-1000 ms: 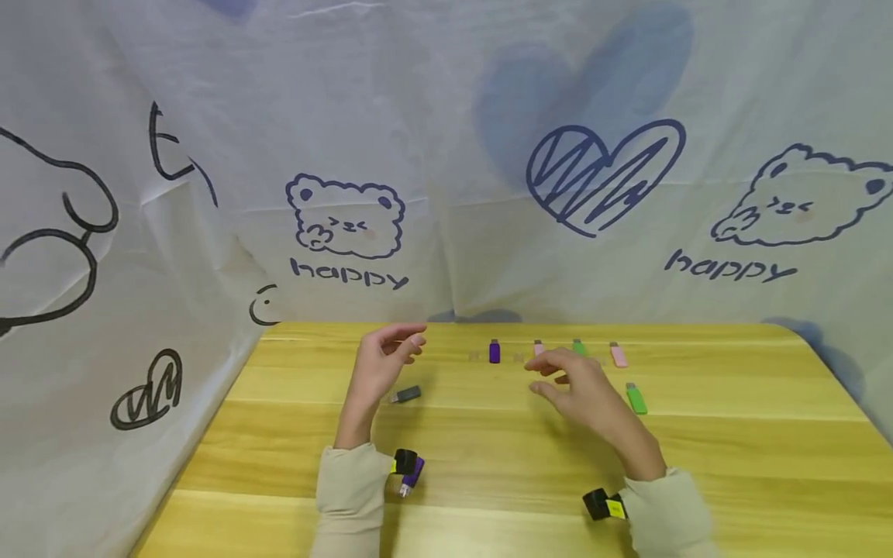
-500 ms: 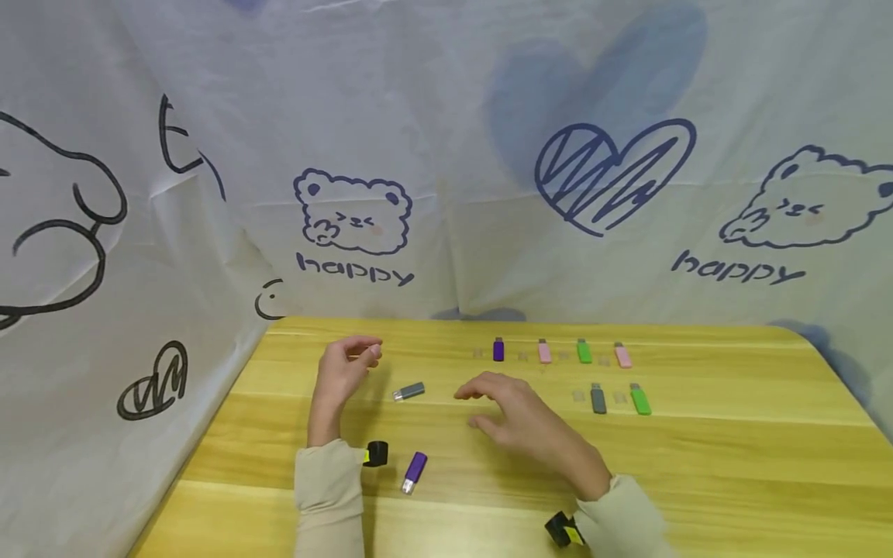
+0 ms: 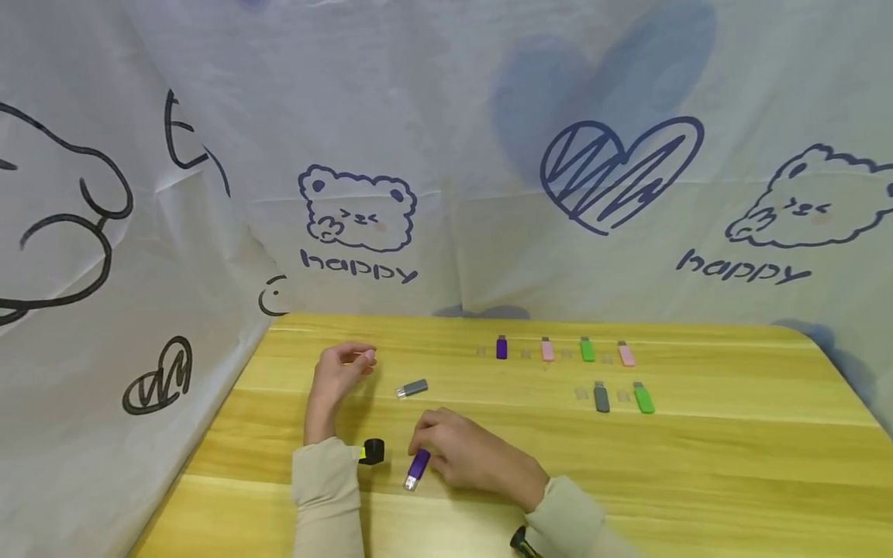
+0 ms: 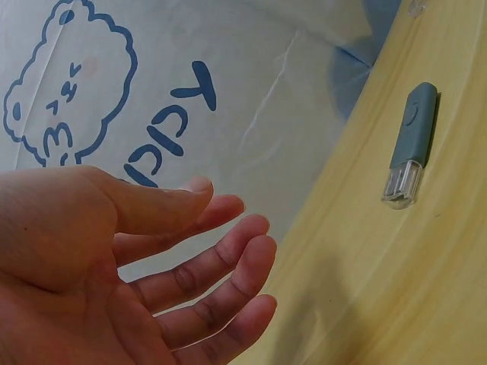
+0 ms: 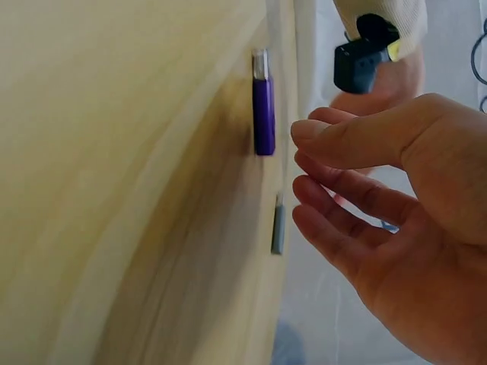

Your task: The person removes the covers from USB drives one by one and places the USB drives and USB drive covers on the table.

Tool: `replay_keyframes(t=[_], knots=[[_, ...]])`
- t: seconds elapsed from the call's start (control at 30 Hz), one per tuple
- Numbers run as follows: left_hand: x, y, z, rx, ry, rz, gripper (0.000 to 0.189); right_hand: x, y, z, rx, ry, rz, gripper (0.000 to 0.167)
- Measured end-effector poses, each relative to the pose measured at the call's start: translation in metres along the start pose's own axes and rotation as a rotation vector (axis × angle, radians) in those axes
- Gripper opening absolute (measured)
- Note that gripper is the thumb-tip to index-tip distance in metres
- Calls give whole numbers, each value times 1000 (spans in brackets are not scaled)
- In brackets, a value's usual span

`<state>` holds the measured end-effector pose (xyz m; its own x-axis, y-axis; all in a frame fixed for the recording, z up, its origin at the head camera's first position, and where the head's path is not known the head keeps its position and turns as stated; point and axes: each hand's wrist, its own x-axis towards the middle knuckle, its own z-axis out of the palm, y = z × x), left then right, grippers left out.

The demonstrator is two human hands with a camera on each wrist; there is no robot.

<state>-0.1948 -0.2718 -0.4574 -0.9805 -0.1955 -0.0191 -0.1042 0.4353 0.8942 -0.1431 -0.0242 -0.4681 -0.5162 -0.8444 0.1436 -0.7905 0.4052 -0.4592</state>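
Note:
My right hand (image 3: 469, 453) is at the purple USB stick (image 3: 418, 466), fingertips on either side of its upper end in the head view. The right wrist view shows its fingers (image 5: 327, 217) loosely bent beside the purple stick (image 5: 263, 114), holding nothing. That stick lies on the table with a clear cap over its plug. Over the table's left part hovers my left hand (image 3: 336, 380), its fingers (image 4: 205, 304) relaxed and nothing in them. Close to its right lies a grey USB stick (image 3: 413, 388), also capped with clear plastic (image 4: 402, 185).
Toward the back right of the wooden table (image 3: 732, 457) lie two rows of uncapped USB sticks, including a purple one (image 3: 501, 347), a dark grey one (image 3: 601, 397) and a green one (image 3: 643, 398). Clear caps (image 3: 582, 394) sit beside them. A printed cloth (image 3: 481, 256) hangs behind.
My right hand has come left and toward me, from near the rows to the purple USB stick at the front. My left hand has moved left, away from the grey stick.

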Motion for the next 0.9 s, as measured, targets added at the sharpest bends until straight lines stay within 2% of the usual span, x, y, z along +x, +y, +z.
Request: replay_keyframes(t=[0.3,0.57,0.9], knots=[[0,1,6,-27,-25,-41,28,5,-5,12,25,-66,5,20],[1,3,9,-42,-23,-26,28,7,-1,16,18,-64,-49,18],[4,5,10,-52,-41,-7,28,7,0,10,146,-68,6,28]])
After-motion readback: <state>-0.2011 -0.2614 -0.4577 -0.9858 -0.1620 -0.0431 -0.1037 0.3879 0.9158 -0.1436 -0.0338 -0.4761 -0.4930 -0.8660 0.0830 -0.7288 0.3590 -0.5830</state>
